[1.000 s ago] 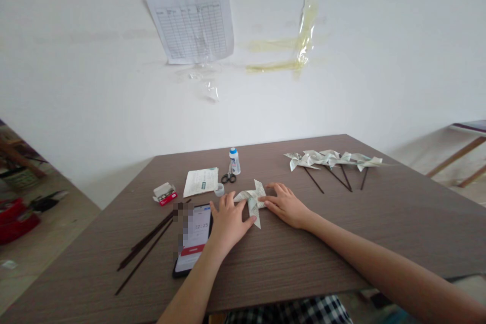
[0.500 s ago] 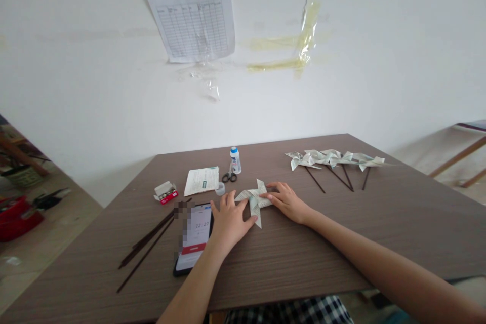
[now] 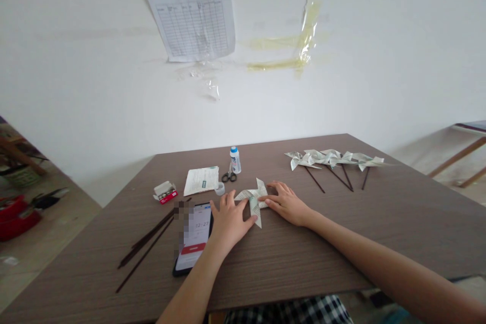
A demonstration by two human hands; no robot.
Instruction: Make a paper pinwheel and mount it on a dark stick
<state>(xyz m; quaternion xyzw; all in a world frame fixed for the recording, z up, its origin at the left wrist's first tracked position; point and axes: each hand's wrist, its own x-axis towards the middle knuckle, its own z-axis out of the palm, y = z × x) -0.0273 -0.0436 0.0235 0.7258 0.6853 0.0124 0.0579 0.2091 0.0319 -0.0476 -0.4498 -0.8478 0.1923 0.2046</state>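
A folded paper pinwheel (image 3: 253, 201) with printed text lies flat on the brown table (image 3: 304, 263) between my hands. My left hand (image 3: 230, 220) rests at its left side, fingers spread, the thumb by the lower blade. From the right, my right hand (image 3: 286, 202) reaches in with fingers stretched out, the fingertips on or against the right blade. Neither hand is wrapped around anything. Beyond my left fingers are a roll of clear tape (image 3: 219, 189), black-handled scissors (image 3: 229, 177) and a white glue bottle (image 3: 235, 161) with a blue cap.
Several finished pinwheels on dark sticks (image 3: 334, 158) lie at the back right. Left of my hand are a phone (image 3: 194, 248), loose dark sticks (image 3: 146, 238), a small red-and-white box (image 3: 166, 192) and a paper booklet (image 3: 201, 180). The wall (image 3: 114, 91) stands behind the table.
My right hand has shifted very slightly at the right blade. The pinwheel, my left hand and the other things stay where they were.
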